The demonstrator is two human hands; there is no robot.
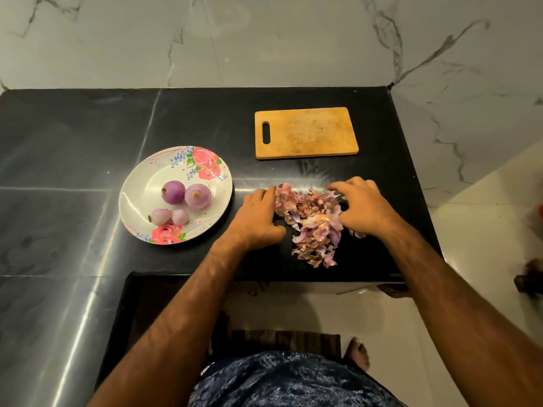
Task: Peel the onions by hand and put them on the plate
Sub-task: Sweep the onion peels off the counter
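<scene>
A white plate [138, 183] with pink roses sits on the black counter at the left. On it lie several peeled purple onions: two large ones [174, 192] [198, 195] and smaller ones [161, 216] in front of them. To the right of the plate lies a heap of pink onion skins [316, 221]. My left hand [258, 215] rests on the counter against the heap's left side, fingers lightly curved. My right hand [363, 205] lies over the heap's right side with curved fingers on the skins.
A wooden cutting board [307, 133] lies behind the heap. The black counter [73, 171] ends at a front edge just below the skins and at a right edge by the marble wall. A floor mat [286, 342] and my foot show below.
</scene>
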